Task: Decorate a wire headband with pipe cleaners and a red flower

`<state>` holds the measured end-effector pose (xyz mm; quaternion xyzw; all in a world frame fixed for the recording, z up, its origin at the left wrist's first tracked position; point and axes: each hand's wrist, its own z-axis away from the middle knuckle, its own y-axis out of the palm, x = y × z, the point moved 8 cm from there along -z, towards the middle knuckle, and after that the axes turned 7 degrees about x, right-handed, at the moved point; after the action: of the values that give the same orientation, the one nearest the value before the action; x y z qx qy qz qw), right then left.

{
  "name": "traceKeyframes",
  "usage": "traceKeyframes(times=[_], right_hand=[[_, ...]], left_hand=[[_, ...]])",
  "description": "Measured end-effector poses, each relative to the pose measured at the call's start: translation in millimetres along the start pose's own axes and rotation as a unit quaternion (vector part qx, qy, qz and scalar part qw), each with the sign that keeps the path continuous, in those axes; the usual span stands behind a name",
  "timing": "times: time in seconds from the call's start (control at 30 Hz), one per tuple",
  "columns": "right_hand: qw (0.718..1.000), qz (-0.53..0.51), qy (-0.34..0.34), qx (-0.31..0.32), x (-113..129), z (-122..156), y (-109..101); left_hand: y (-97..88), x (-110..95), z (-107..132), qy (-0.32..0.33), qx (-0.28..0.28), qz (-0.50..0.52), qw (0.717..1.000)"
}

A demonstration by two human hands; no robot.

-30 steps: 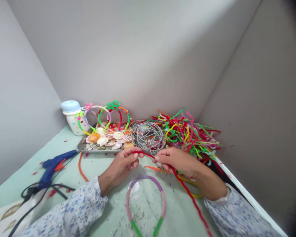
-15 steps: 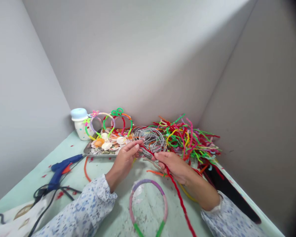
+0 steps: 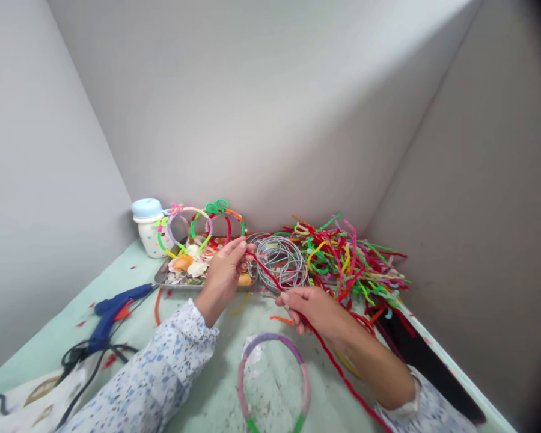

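A long red pipe cleaner runs through both hands and trails off toward the lower right. My left hand pinches its upper end in front of the shell tray. Lower and to the right, my right hand has its fingers closed round the same strand. Between them the red length slants downward. On the table below lies a headband wrapped in purple, pink and green, touched by neither hand. Behind the hands sits a coil of grey wire.
Finished headbands lean in a metal tray of seashells, beside a white jar with a blue lid. A blue glue gun with a black cord lies left. Multicoloured pipe cleaners heap up at right, near a dark flat object.
My left hand has moved up and slightly left, my right hand slightly down. A longer stretch of red pipe cleaner shows between them, and its tail has swung right.
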<state>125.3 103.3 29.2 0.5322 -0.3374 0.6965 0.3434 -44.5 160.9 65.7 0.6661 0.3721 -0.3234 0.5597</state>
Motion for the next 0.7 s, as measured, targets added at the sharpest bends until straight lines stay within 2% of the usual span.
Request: traceKeyframes(times=[0.23,0.37,0.5,0.63,0.7], right_hand=[[0.999,0.032,0.009,-0.001,-8,-3,1],[0.990,0.139,0.014,-0.007,3,5,6],[0.951,0.296,-0.078,-0.039,27,16,17],[0.899,0.419,-0.104,-0.071,34,24,28],[0.884,0.445,-0.110,-0.086,36,25,29]], left_hand=[[0.1,9,-2,-0.032,0.031,0.023,0.999],[-9.8,9,-6,-0.041,-0.005,0.048,0.998],[-15.4,2,-8,-0.059,-0.031,0.068,0.995],[-16.8,-2,-7,-0.085,-0.033,0.065,0.994],[-19.9,-1,-7,-0.085,-0.044,0.060,0.994]])
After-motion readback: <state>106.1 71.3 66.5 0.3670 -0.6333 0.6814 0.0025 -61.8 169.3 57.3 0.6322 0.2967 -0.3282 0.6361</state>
